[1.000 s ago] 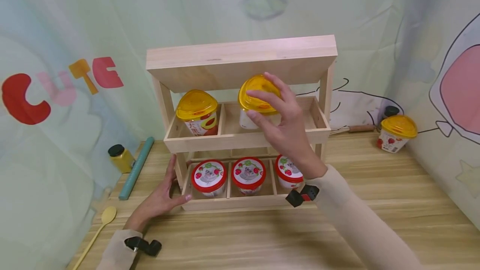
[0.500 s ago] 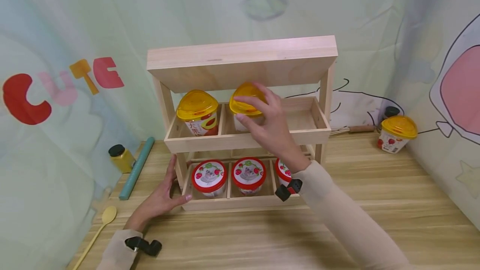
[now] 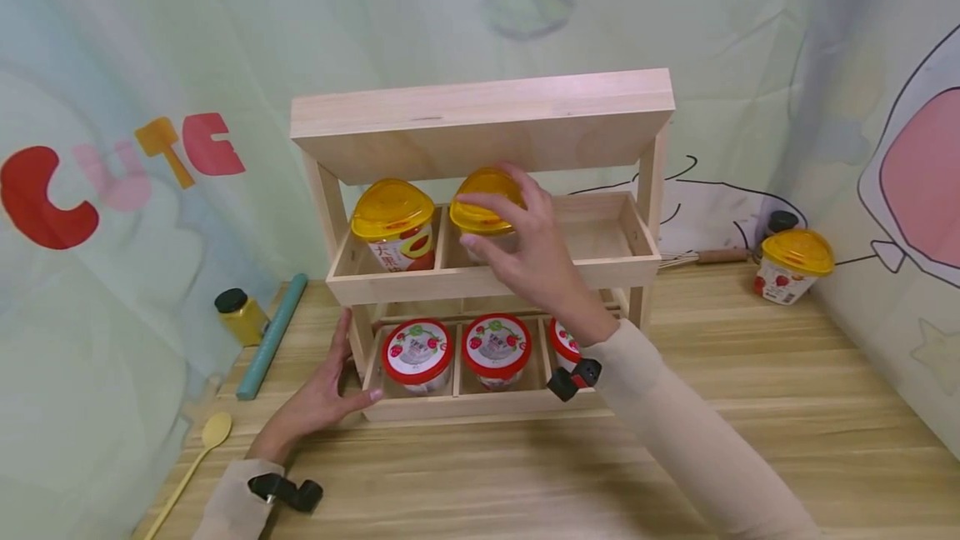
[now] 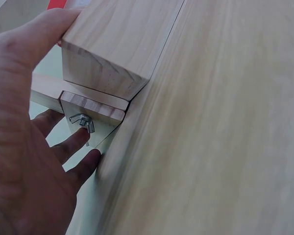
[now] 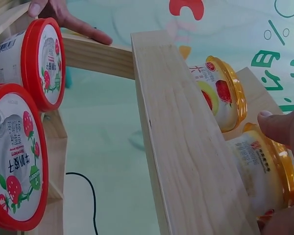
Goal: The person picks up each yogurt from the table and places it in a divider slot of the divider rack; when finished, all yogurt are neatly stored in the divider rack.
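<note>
A wooden two-tier rack (image 3: 480, 119) stands on the table. My right hand (image 3: 517, 244) grips a yellow-lidded cup (image 3: 486, 190) by its lid, low in the middle compartment of the upper tier; the right wrist view shows the same cup (image 5: 264, 171) under my fingers. Another yellow-lidded cup (image 3: 393, 223) sits in the left compartment. Three red-lidded cups (image 3: 417, 352) fill the lower tier. My left hand (image 3: 318, 402) lies with straight fingers against the rack's lower left corner (image 4: 108, 63), thumb on the front rail.
A third yellow-lidded cup (image 3: 793, 265) stands at the far right beside a dark-capped jar (image 3: 780, 223) and a whisk (image 3: 701, 257). Left of the rack lie a yellow jar (image 3: 240, 315), a teal stick (image 3: 272, 336) and a yellow spoon (image 3: 195, 457). Curtains close in behind.
My right hand has carried the yellow-lidded cup left and down into the upper tier's middle compartment. The left hand has stayed at the rack's corner.
</note>
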`<control>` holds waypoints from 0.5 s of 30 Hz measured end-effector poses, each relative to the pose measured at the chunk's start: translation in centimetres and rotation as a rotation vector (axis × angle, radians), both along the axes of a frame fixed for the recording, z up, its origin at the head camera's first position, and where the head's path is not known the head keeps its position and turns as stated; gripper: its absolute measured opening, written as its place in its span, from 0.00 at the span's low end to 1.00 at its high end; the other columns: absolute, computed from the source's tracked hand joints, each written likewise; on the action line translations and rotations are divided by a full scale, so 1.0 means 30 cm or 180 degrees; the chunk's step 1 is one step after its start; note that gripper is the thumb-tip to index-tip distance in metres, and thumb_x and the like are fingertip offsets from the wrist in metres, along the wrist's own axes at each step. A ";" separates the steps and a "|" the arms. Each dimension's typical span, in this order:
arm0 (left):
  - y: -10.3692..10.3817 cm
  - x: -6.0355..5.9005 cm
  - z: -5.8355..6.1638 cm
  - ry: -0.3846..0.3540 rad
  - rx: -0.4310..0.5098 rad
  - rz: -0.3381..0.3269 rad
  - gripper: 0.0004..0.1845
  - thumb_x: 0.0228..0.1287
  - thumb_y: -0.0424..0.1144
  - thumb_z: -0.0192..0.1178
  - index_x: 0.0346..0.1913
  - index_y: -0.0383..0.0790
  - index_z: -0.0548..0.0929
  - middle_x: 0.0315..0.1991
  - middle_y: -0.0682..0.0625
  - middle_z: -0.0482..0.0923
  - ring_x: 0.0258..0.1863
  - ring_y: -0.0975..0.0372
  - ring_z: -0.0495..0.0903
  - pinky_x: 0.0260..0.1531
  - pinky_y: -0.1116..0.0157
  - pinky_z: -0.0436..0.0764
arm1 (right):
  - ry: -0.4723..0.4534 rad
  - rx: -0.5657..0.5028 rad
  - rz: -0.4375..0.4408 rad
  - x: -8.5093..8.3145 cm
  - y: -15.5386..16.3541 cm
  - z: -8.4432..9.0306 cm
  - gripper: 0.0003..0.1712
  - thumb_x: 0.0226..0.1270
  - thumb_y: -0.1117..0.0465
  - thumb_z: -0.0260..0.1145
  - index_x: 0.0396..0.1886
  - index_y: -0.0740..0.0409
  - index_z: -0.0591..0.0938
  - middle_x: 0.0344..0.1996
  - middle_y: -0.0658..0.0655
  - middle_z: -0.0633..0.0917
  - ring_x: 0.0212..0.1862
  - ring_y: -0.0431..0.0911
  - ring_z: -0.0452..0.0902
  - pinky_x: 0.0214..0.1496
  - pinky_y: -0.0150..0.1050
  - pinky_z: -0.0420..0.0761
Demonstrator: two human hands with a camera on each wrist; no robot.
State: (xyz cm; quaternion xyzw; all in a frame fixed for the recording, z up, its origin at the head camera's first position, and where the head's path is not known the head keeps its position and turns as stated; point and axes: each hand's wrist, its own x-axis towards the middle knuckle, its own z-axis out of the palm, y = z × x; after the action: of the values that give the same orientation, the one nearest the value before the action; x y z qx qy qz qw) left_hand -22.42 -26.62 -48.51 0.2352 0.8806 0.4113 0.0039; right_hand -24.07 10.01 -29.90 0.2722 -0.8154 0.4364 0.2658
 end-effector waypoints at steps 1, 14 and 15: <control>0.001 0.000 0.001 -0.0005 -0.0007 0.0005 0.75 0.62 0.40 0.77 0.85 0.63 0.20 0.86 0.27 0.52 0.80 0.24 0.56 0.71 0.18 0.56 | 0.0001 -0.0010 -0.0002 0.003 0.003 0.000 0.24 0.70 0.55 0.77 0.64 0.46 0.87 0.85 0.58 0.63 0.85 0.60 0.54 0.84 0.68 0.60; 0.004 0.002 0.007 -0.0087 -0.0018 0.0044 0.74 0.63 0.42 0.76 0.85 0.65 0.20 0.86 0.26 0.48 0.80 0.23 0.54 0.71 0.18 0.56 | 0.0358 -0.0013 -0.0297 0.057 0.164 0.008 0.30 0.64 0.55 0.81 0.66 0.51 0.86 0.85 0.62 0.63 0.86 0.60 0.54 0.84 0.70 0.60; 0.005 0.002 0.007 -0.0094 -0.0022 0.0053 0.74 0.63 0.42 0.76 0.85 0.65 0.20 0.86 0.26 0.48 0.80 0.24 0.54 0.71 0.18 0.56 | 0.0385 -0.0016 -0.0344 0.061 0.182 0.008 0.30 0.64 0.55 0.81 0.66 0.51 0.86 0.85 0.62 0.64 0.86 0.60 0.55 0.82 0.69 0.63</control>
State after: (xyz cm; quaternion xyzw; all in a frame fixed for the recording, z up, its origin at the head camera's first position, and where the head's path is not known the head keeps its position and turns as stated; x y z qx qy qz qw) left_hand -22.36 -26.48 -48.32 0.2218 0.8838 0.4117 0.0142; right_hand -22.23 15.48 -29.66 0.2529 -0.8102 0.4063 0.3385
